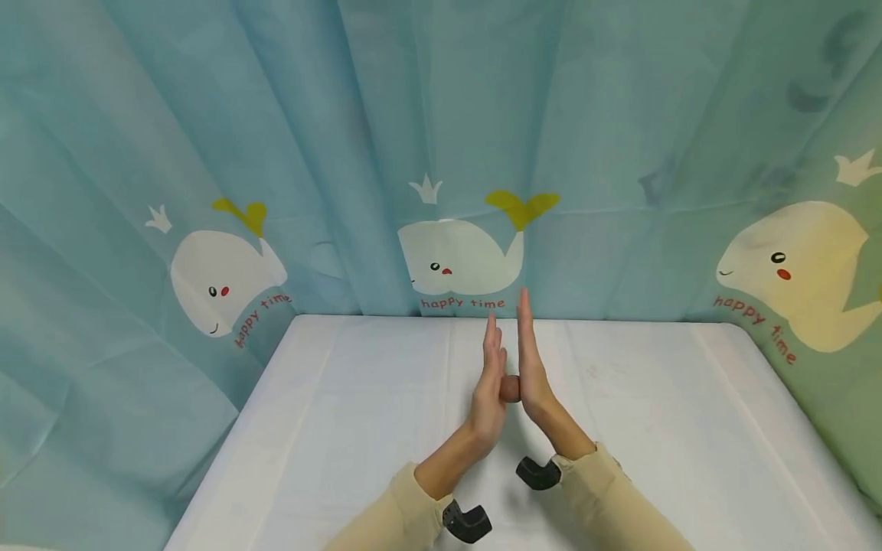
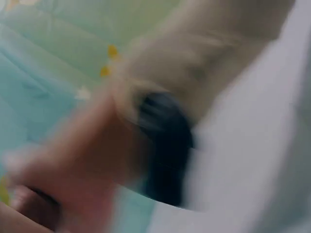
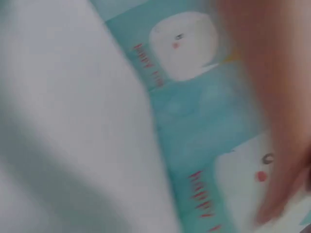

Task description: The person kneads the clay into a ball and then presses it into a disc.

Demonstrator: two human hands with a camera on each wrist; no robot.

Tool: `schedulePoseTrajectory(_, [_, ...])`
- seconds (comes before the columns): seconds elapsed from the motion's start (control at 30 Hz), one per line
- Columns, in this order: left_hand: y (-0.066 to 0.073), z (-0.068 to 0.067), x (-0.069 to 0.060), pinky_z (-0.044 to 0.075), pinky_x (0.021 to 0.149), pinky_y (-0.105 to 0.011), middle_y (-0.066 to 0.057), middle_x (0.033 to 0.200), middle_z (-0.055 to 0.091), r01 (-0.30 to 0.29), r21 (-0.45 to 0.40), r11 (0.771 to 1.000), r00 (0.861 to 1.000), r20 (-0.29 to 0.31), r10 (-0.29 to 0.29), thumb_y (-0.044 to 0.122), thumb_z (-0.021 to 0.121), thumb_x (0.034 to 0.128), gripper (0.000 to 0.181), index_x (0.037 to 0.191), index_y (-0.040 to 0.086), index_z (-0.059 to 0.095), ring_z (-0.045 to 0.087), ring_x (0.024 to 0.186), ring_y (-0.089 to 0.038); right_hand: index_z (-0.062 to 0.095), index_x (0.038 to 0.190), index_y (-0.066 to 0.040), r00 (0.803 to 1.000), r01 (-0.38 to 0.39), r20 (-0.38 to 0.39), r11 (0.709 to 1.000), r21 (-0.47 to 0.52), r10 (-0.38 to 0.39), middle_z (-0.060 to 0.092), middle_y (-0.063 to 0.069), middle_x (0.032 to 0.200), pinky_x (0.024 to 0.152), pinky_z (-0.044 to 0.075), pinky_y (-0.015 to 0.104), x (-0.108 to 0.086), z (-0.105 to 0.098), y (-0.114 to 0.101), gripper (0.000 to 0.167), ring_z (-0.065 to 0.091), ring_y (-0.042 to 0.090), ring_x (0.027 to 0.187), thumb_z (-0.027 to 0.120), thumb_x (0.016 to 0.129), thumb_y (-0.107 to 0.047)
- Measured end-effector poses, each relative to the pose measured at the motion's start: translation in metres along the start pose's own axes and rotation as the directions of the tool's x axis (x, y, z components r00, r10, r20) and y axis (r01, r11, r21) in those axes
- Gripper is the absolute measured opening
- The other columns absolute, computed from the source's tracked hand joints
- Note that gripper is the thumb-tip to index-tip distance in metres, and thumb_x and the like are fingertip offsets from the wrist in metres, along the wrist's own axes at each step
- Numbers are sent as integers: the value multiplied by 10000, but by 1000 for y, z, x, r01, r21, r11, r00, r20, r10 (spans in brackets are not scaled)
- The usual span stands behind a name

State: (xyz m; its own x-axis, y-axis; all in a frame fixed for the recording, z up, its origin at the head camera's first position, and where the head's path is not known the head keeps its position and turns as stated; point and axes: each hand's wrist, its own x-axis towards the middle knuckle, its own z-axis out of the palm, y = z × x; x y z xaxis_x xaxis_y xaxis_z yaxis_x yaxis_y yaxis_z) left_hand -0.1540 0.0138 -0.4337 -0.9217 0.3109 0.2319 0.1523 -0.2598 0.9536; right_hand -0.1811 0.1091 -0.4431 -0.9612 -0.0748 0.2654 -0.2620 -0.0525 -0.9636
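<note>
Brown ball (image 1: 511,389) between left grip (image 1: 488,402) and right grip (image 1: 534,376); beige sleeves (image 1: 609,493) and black wrist devices (image 1: 539,474) below them; white counter (image 1: 372,383) beneath; behind, blue-green curtain (image 1: 620,76) with white whales (image 1: 468,256), yellow flukes (image 1: 521,210), red lettering (image 1: 463,304).

A blue curtain (image 1: 606,138) with printed white whales (image 1: 460,256) hangs behind a white table (image 1: 365,413).

The white bench (image 3: 73,97) fills the left of the right wrist view. Beside its edge runs blue cloth (image 3: 199,111) printed with an upper whale (image 3: 187,53) and a lower whale (image 3: 238,179) — red lettering (image 3: 200,193) by each. A blurred hand (image 3: 291,131) comes down the right side — its fingers (image 3: 273,206) partly covering the lower whale.
</note>
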Motion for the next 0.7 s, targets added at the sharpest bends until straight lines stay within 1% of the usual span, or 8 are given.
schedulePoseTrajectory(0.17, [10, -8, 16, -27, 1246, -516, 71, 1720, -55, 17, 82, 997, 998, -69, -11, 488, 95, 1110, 600, 1663, 295, -37, -49, 1574, -171, -9, 1657, -342, 998, 12, 57, 998, 57, -16, -60, -134, 1707, 1226, -25, 558, -23, 15, 15, 531, -74, 129, 1561, 50, 1132, -395])
schedulePoseTrajectory(0.27, [3, -18, 23, -33, 1233, -568, 92, 1715, -55, 103, 115, 988, 989, -122, -89, 509, 91, 1105, 584, 1656, 358, -32, -53, 1574, -179, 8, 1660, -339, 996, 65, 62, 996, 55, -69, -43, -123, 1710, 1213, -13, 577, -36, 27, 6, 526, -68, 136, 1564, 64, 1138, -363])
schedulePoseTrajectory(0.37, [-8, -19, 21, 0, 1229, -572, 85, 1717, -52, 106, 154, 982, 989, -120, -88, 496, 74, 1109, 574, 1658, 358, -19, -41, 1565, -169, 17, 1656, -360, 994, 97, 37, 995, 16, -98, -5, -118, 1712, 1209, -8, 592, -33, 28, -4, 525, -47, 138, 1566, 83, 1135, -364])
schedulePoseTrajectory(0.43, [-13, -14, 14, 284, 1157, -476, 52, 1720, -42, 114, 133, 985, 990, -93, -102, 521, 65, 1101, 586, 1659, 359, -11, 362, 1442, -191, 6, 1656, -363, 995, 104, 11, 995, 3, -104, 15, -101, 1714, 1213, -9, 586, -23, 21, -5, 530, -35, 140, 1567, 90, 1132, -376])
schedulePoseTrajectory(0.5, [-14, -7, 7, 395, 968, -369, -16, 1723, -32, 121, 91, 988, 991, -72, -115, 546, 73, 1095, 607, 1662, 345, -3, 560, 998, -188, -6, 1649, -392, 997, 77, -16, 997, 12, -77, 23, -102, 1715, 1225, -27, 553, -11, 12, 0, 533, -31, 121, 1567, 95, 1126, -416])
schedulePoseTrajectory(0.6, [-10, 1, 2, 388, 979, -349, -21, 1720, -48, 145, -6, 989, 988, -47, -145, 596, 110, 1081, 631, 1656, 369, -14, 559, 1008, -177, -31, 1644, -400, 999, 22, -35, 999, 49, -21, -10, -101, 1716, 1231, -59, 526, -2, -1, 13, 543, -55, 102, 1563, 85, 1117, -455])
schedulePoseTrajectory(0.63, [-8, 1, 3, 308, 1112, -397, -3, 1720, -57, 146, -29, 989, 988, -50, -148, 613, 126, 1075, 643, 1654, 375, -18, 507, 1255, -187, -39, 1645, -394, 1000, 2, -29, 998, 65, 0, -24, -103, 1714, 1231, -66, 525, -2, -2, 17, 550, -62, 101, 1563, 82, 1114, -466])
schedulePoseTrajectory(0.7, [-4, -1, 7, 90, 1240, -475, 38, 1719, -71, 150, -63, 987, 986, -65, -154, 627, 153, 1070, 662, 1655, 371, -21, 166, 1549, -202, -34, 1651, -367, 1000, -10, -12, 998, 69, 10, -34, -83, 1718, 1231, -66, 541, -8, 0, 23, 553, -66, 124, 1567, 63, 1114, -455])
